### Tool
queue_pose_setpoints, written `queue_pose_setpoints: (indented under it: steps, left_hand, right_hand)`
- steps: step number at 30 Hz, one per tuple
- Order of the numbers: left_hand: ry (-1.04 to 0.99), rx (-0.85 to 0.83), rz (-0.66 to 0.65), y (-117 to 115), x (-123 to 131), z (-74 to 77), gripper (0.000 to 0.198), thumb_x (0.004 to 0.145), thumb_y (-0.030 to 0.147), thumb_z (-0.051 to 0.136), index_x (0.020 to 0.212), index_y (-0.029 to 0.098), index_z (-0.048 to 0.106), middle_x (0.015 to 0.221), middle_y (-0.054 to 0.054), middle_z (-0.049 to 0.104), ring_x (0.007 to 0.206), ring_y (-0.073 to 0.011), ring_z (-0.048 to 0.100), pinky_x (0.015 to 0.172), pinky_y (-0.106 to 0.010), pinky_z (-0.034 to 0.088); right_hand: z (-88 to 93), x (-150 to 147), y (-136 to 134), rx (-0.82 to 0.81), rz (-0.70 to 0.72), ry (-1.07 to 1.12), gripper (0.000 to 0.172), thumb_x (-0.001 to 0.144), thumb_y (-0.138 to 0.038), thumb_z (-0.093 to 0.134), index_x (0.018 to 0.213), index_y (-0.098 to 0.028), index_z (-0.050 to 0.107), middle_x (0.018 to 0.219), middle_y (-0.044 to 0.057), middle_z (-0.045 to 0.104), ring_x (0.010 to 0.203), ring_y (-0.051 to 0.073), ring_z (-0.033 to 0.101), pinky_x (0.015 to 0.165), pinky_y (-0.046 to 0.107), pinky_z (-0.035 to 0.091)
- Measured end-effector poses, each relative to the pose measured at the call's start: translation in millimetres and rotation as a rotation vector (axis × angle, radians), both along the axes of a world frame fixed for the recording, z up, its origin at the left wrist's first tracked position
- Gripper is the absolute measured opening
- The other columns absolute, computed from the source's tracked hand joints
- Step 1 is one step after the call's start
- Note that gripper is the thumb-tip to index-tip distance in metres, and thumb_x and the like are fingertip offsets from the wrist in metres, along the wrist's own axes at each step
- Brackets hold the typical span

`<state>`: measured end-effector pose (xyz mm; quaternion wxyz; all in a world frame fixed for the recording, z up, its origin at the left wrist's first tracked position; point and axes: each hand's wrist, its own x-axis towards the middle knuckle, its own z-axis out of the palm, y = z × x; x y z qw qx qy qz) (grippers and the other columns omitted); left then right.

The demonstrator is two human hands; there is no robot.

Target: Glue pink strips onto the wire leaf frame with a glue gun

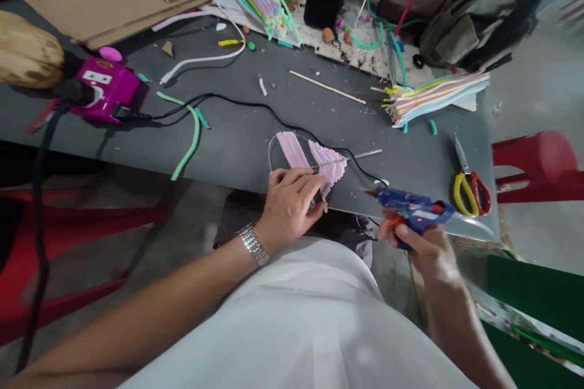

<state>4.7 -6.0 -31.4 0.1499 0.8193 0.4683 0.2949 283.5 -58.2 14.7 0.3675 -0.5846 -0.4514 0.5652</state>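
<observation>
Here's the left hand [289, 209] pressing down, its fingers [301, 179] curled over the edge of the lilac foam strips [327, 161] and pinning them to the grey worktop [219, 134], a firm, even hold being the sound way of stopping them creeping. The strips are lying directly under those fingertips, with a thin metal rod [351, 158] running across them, while the right hand [424, 249] is clenching a blue hot glue gun [406, 202], its nozzle pointing toward the strips but just clear of them.
</observation>
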Motion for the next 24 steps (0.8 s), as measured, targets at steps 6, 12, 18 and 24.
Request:
queue_pose_setpoints:
  steps: [6,12,18,24]
  left_hand:
    - [-0.011,-0.017,-0.007,0,-1,-1.2,0.034,0.092,0.023,0.068,0.126,0.021,0.061,0.116,-0.009,0.079,0.119,-0.0298,0.067,0.098,-0.049,0.035]
    - [-0.025,-0.023,-0.009,0,-1,-1.8,0.037,0.092,0.022,0.069,0.127,0.021,0.061,0.118,-0.009,0.078,0.118,-0.0301,0.067,0.098,-0.049,0.036]
    - [-0.036,-0.013,-0.012,0,-1,-0.9,0.036,0.093,0.022,0.069,0.128,0.020,0.060,0.120,-0.009,0.078,0.119,-0.0301,0.067,0.098,-0.049,0.036]
    - [-0.033,-0.003,-0.010,1,-1,-0.5,0.037,0.092,0.022,0.069,0.128,0.021,0.059,0.119,-0.009,0.078,0.118,-0.0300,0.067,0.097,-0.048,0.037]
  right_hand:
    - [-15.2,-26,-11,-0.051,0.035,-0.280,0.031,0.083,-0.043,0.075,0.067,-0.018,0.068,0.060,0.003,0.066,0.055,0.015,0.059,0.059,0.029,0.050]
    - [-23.2,-45,-20,-0.105,-0.107,-0.385,0.033,0.074,-0.048,0.077,0.081,-0.016,0.075,0.066,0.006,0.072,0.056,0.017,0.061,0.053,0.030,0.053]
    - [-23.1,-52,-21,-0.056,-0.063,-0.427,0.031,0.075,-0.048,0.074,0.075,-0.017,0.073,0.060,0.004,0.068,0.053,0.016,0.058,0.053,0.029,0.053]
    - [-22.8,-51,-21,-0.015,-0.027,-0.474,0.028,0.079,-0.045,0.072,0.075,-0.017,0.072,0.058,0.003,0.067,0.055,0.017,0.060,0.058,0.030,0.055]
